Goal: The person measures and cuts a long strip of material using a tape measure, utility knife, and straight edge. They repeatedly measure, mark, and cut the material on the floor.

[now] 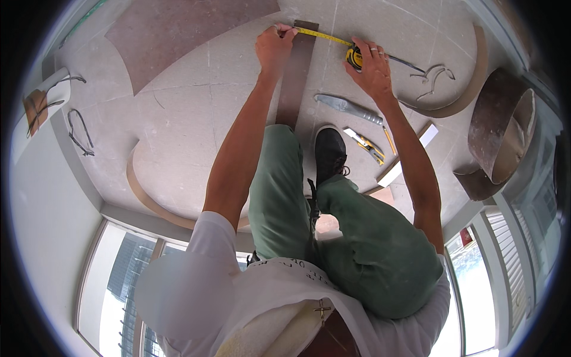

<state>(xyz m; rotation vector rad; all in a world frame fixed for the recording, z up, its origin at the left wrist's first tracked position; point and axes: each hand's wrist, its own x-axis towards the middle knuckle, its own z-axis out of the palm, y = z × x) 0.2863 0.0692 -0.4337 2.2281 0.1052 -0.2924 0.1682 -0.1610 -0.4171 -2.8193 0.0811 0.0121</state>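
Note:
A yellow tape measure (355,58) is stretched out between my hands, its case gripped in my right hand (373,68). My left hand (276,50) pinches the free end of the blade beside a long brown strip (297,77) on the tiled floor. From there the blade crosses the far end of the strip toward the right. The near end of the strip runs to my green-trousered left knee, which hides the rest. Nearer to me than my right hand lie a long grey knife-like tool (348,109), a yellow-and-black utility knife (366,146) and a pencil (389,141).
A large brown sheet (178,35) with a curved edge lies at the far left. Curled brown strips (496,128) stand at the right, and bent strips (140,184) curve along the left. Thin dark cords (80,134) lie by the left wall. My dark shoe (330,152) is beside the tools.

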